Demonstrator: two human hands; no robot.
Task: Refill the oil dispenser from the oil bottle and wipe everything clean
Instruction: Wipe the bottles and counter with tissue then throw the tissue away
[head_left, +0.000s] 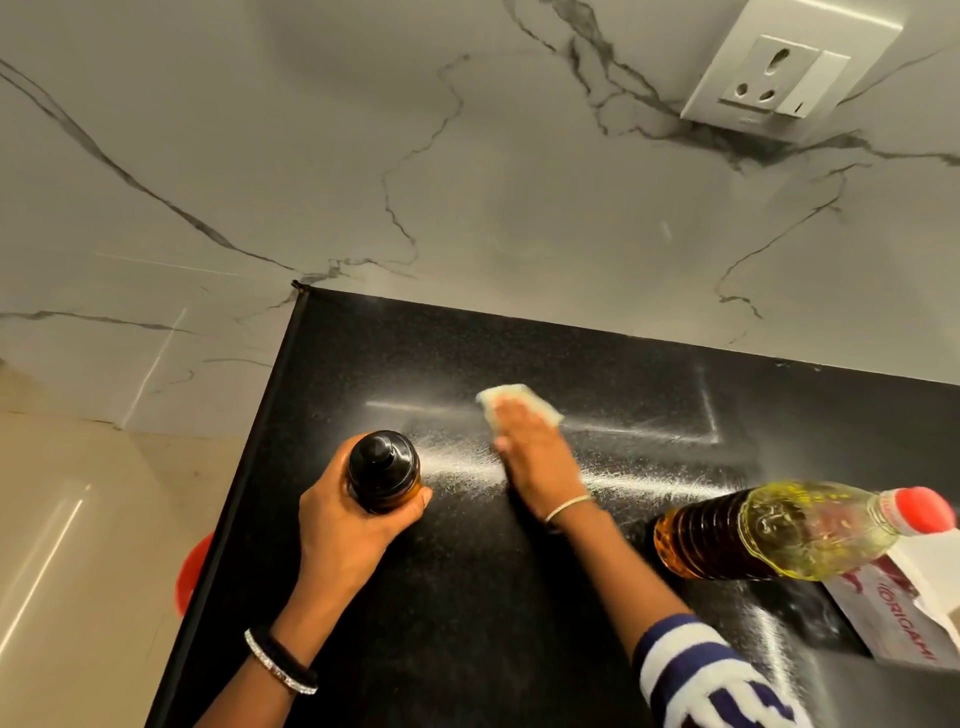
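My left hand (343, 525) grips the oil dispenser (383, 470), a dark amber bottle with a black cap, upright near the left edge of the black countertop (467, 623). My right hand (535, 457) lies flat with straight fingers on a folded white tissue (511, 395), pressing it onto the countertop further back. Smeared streaks show on the surface around that hand. The oil bottle (769, 530), clear plastic with yellow oil and a red cap, stands at the right.
A white tissue box (904, 597) with red lettering sits at the right behind the oil bottle. A marble wall with a white socket plate (779, 73) rises behind the counter. Left of the counter edge lies a tiled floor with a red object (195, 571).
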